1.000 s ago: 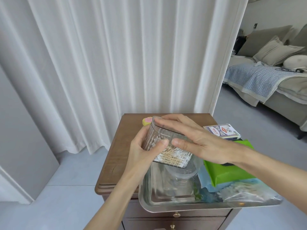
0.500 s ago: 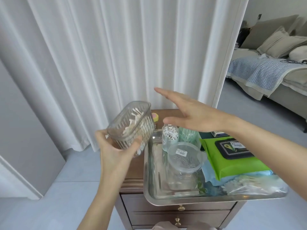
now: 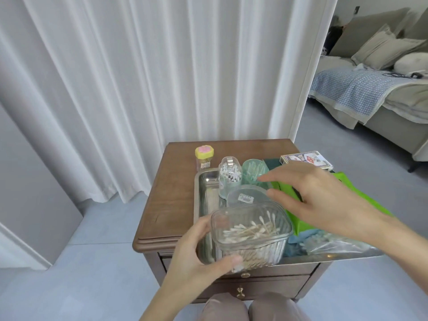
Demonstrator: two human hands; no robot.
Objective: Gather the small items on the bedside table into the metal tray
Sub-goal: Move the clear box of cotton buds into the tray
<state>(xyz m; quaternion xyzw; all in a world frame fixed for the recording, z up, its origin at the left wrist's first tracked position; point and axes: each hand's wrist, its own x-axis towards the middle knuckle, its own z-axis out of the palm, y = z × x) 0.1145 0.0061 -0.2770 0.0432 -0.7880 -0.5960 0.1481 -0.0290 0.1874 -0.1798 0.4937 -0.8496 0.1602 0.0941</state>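
A clear ribbed box (image 3: 251,237) of cotton swabs is gripped upright by the left hand (image 3: 199,256), fingers clasped round its near side, over the near edge of the metal tray (image 3: 206,195) on the table (image 3: 171,195). Half a second earlier it was held tilted, left of the tray. The right hand (image 3: 324,200) is spread, fingers released, over the tray, lower than before.

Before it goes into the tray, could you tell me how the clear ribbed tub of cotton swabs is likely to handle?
The clear ribbed plastic tub of cotton swabs probably feels light, since one left hand carries it. It appears to have no lid, so tilting could spill the loose swabs. Its wide, squat shape suggests it will sit steadily in the metal tray. The right hand hovers open nearby.
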